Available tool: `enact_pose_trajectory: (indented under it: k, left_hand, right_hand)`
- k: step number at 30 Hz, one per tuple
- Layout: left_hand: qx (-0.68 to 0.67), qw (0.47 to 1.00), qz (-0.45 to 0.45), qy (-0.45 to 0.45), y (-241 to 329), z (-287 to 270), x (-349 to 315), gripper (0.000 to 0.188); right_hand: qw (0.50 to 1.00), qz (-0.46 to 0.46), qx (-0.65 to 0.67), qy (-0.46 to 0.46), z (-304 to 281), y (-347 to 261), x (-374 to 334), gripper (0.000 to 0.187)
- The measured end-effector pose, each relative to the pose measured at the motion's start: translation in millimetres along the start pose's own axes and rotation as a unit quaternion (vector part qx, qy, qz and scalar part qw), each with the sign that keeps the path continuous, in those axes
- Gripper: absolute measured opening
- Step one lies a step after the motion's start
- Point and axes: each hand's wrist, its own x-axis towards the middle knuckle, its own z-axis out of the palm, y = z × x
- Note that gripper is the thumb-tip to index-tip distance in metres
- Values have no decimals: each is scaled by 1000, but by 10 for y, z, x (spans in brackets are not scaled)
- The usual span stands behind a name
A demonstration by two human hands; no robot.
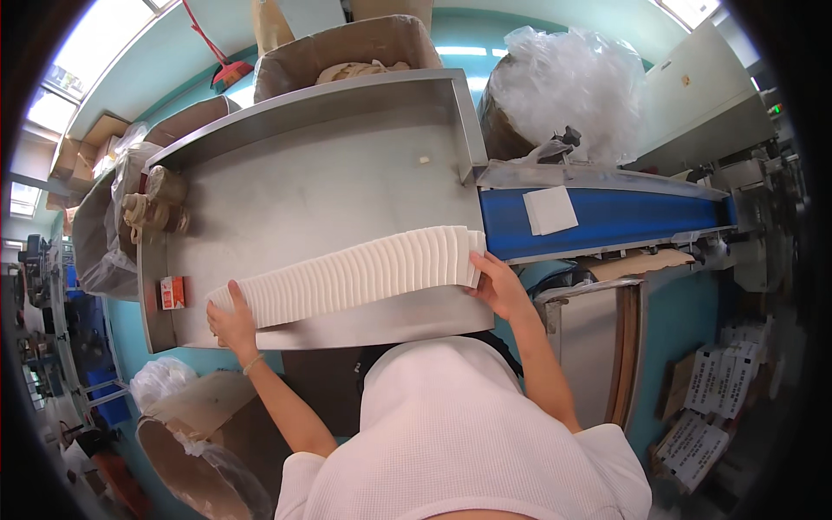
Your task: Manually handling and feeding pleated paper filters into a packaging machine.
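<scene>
Row (347, 279) of white sheets lying in the tray (321, 173), left hand (230, 327) and right hand (500, 284) with fingers clamped on its two ends — gathering seemingly well advanced, a loose white square (550, 211) on the belt (650, 214) apparently left to add

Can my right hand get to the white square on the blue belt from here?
Probably yes. The right hand holds the right end of the white stack, close to the blue belt, and nothing tall seems to stand between it and the white square.
</scene>
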Motion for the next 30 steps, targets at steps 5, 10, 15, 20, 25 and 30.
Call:
enact_pose_trajectory:
  k: [5, 10, 15, 20, 25, 30]
  left_hand:
    - [-15, 1000, 17, 6, 51, 16, -49, 94]
    - [-10, 1000, 20, 9, 101, 56, -84, 94]
    - [-6, 1000, 12, 15, 69, 79, -99, 94]
    - [-26, 999, 27, 18, 116, 98, -154, 92]
    - [-20, 999, 23, 18, 140, 96, -167, 92]
    - [-30, 999, 33, 23, 137, 133, -169, 92]
  right_hand:
    - [992, -92, -25, 86, -212, -63, 29, 31]
    - [939, -191, -282, 48, 62, -15, 59, 36]
    - [991, -40, -131, -12, -75, -59, -40, 32]
    - [983, -9, -183, -4, -259, -162, -90, 27]
    - [988, -12, -151, -12, -252, -101, -45, 28]
    - [988, -104, -49, 105, -277, -178, 91, 33]
